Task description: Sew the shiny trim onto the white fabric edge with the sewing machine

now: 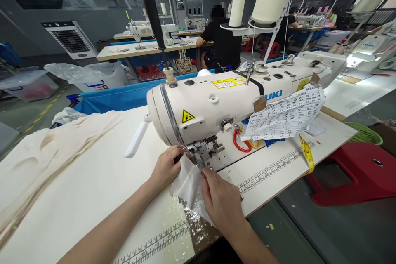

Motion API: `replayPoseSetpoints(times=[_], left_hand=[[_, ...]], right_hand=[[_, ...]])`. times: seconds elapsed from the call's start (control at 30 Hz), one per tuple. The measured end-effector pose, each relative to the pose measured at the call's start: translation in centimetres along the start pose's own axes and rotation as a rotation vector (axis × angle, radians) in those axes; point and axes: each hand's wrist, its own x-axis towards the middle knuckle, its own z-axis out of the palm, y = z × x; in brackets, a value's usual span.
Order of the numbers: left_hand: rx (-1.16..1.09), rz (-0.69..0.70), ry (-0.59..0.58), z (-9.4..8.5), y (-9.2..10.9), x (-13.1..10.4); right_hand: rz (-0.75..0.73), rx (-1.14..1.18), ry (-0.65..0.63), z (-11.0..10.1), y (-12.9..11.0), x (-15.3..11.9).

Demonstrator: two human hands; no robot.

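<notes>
A white sewing machine (201, 103) stands across the table, its needle area low at the centre. Thin white fabric (185, 179) hangs below the needle area, between my two hands. My left hand (167, 167) pinches the fabric's upper left edge, right beside the presser parts. On the right, my right hand (221, 198) is closed with thumb and forefinger together at the fabric's other side; a small metal piece shows by its fingertips, too small to name. The fabric's lower part lies over a shiny, plastic-covered strip (199, 231).
Pale fabric (46, 152) lies on the table's left. Red-handled scissors (239, 142), a handwritten sheet (284, 113) and a yellow tape measure (307, 154) are right of the needle. A red stool (365, 169) stands at the right. A person (221, 41) sits with their back turned, further off.
</notes>
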Motion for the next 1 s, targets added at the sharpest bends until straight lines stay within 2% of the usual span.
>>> replayPoseSetpoints(times=[0.7, 1.0], left_hand=[[0.083, 0.010, -0.038, -0.07, -0.36, -0.22], [0.028, -0.111, -0.049, -0.33, 0.06, 0.19]], right_hand=[[0.016, -0.060, 0.011, 0.32, -0.19, 0.09], [0.013, -0.116, 0.030, 0.45, -0.51, 0.07]])
